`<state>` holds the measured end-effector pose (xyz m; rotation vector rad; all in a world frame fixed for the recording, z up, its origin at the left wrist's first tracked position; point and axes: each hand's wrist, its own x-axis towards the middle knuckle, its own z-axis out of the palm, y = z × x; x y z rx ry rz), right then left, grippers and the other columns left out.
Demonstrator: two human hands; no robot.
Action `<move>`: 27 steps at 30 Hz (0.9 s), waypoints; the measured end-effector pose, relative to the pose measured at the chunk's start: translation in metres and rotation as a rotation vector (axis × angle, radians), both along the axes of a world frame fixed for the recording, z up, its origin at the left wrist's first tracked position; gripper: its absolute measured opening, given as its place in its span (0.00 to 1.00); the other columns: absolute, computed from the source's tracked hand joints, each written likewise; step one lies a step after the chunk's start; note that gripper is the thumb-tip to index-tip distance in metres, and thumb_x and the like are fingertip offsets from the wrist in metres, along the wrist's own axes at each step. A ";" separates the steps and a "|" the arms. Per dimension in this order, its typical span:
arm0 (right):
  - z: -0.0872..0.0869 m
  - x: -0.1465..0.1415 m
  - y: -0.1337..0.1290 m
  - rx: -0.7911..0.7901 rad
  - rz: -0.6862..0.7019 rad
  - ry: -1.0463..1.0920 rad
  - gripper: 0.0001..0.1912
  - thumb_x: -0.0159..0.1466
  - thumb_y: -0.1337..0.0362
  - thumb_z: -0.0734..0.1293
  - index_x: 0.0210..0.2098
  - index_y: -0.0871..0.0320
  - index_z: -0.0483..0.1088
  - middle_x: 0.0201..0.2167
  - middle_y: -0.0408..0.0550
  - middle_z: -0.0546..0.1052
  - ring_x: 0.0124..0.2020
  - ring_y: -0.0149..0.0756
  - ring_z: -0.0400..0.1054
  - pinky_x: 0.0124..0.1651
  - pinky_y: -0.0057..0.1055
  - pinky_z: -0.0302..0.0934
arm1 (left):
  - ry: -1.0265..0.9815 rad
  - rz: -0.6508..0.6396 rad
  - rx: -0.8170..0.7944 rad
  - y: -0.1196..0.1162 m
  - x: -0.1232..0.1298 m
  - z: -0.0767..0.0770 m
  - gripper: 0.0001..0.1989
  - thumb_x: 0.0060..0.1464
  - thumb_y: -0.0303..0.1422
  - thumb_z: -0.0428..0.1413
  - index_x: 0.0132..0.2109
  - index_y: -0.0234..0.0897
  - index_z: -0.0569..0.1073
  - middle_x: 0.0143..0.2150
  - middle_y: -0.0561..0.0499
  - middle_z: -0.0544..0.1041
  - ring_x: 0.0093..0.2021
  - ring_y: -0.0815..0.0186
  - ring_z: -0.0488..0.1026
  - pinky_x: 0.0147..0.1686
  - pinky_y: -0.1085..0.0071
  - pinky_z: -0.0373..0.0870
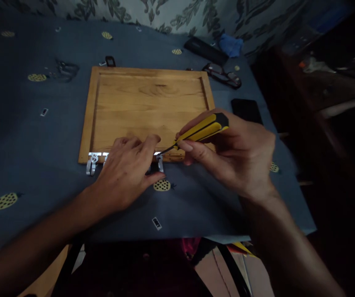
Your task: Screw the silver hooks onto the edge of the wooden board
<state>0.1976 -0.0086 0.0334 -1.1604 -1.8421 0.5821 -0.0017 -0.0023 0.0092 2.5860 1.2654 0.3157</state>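
at wooden panel [149, 107] — left hand [128, 167] spread, right hand [242, 152] pinching slanted screwdriver [204, 128]

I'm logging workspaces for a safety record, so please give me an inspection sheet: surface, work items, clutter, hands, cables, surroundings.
Surface: blue-grey pineapple-print tablecloth.
Work items: framed wooden panel, flat; metal hooks along its near edge; yellow-and-black screwdriver, tip at one hook.
Clutter: eyeglasses, dark case, blue cloth, black phone-like slab, blurred dark item.
Hands: left hand over the hooked edge; right hand grips the screwdriver.
Cables: nothing seen.
Surroundings: leaf-patterned backdrop; right side too dark to detail.
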 end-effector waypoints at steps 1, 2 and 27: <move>0.002 0.001 0.004 -0.030 0.028 -0.001 0.11 0.59 0.55 0.75 0.33 0.53 0.73 0.28 0.40 0.75 0.22 0.31 0.71 0.20 0.28 0.65 | -0.005 -0.002 -0.009 0.000 0.000 0.000 0.28 0.53 0.40 0.64 0.55 0.35 0.62 0.45 0.44 0.79 0.48 0.49 0.75 0.47 0.53 0.68; 0.004 0.002 0.008 -0.058 0.058 0.001 0.11 0.59 0.54 0.75 0.32 0.52 0.73 0.27 0.40 0.74 0.22 0.30 0.70 0.19 0.27 0.65 | -0.012 -0.004 -0.017 0.000 0.000 0.000 0.27 0.54 0.40 0.64 0.55 0.35 0.62 0.44 0.45 0.79 0.48 0.49 0.75 0.47 0.53 0.68; 0.042 0.000 0.043 -0.288 0.450 0.008 0.10 0.54 0.59 0.78 0.28 0.55 0.75 0.26 0.38 0.75 0.23 0.27 0.73 0.22 0.23 0.70 | -0.029 0.008 -0.070 -0.001 0.000 0.002 0.27 0.54 0.40 0.64 0.55 0.37 0.61 0.43 0.47 0.79 0.48 0.50 0.75 0.49 0.52 0.67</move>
